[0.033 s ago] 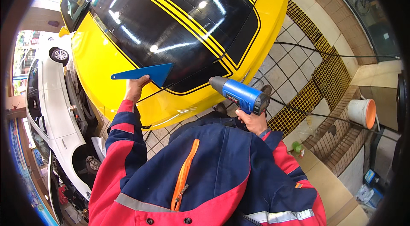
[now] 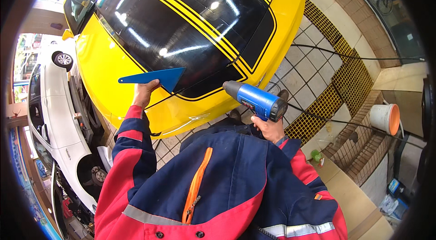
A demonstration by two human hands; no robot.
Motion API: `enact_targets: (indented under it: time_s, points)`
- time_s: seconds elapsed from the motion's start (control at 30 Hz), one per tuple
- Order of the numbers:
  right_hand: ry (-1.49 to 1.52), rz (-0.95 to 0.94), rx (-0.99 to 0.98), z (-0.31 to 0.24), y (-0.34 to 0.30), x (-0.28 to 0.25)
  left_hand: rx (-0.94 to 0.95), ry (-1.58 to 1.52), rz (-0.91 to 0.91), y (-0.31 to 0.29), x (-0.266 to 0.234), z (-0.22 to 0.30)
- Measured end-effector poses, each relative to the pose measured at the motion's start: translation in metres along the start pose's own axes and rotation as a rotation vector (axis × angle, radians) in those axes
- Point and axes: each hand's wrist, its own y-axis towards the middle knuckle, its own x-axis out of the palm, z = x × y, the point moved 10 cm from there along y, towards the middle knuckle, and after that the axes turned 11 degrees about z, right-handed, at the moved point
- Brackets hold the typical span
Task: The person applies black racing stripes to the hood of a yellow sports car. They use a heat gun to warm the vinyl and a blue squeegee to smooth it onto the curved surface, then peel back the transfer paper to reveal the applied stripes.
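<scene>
Black panel (image 2: 195,58) and yellow stripes (image 2: 181,9) look laid, edging perhaps unfinished, as the left hand (image 2: 144,94) pinches a blue scraper (image 2: 156,76) over the panel's near-left edge, right hand (image 2: 271,131) wrapped round a heat gun (image 2: 256,99).

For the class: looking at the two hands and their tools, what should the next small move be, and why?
Perhaps the left hand should press the blue scraper lightly against the black area of the car. The scraper's broad end overlaps that area in view, though contact is hard to tell, and the right hand aims a heat gun roughly that way.
</scene>
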Motion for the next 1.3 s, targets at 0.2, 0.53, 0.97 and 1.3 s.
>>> enact_targets:
  time_s: [0.2,0.53,0.97,1.3]
  points:
    - [0.027,0.009,-0.098,0.002,-0.007,0.006,0.134,0.286,-0.108,0.014,0.023,-0.002]
    - [-0.106,0.182,-0.538,-0.007,-0.011,-0.005,0.176,0.091,-0.259,-0.049,0.057,0.006]
    - [0.113,0.270,-0.134,0.041,0.007,-0.025,0.360,0.276,-0.311,-0.054,0.157,0.024]
    - [0.068,0.297,-0.066,0.014,0.009,-0.061,0.084,0.067,-0.560,-0.102,0.199,-0.018]
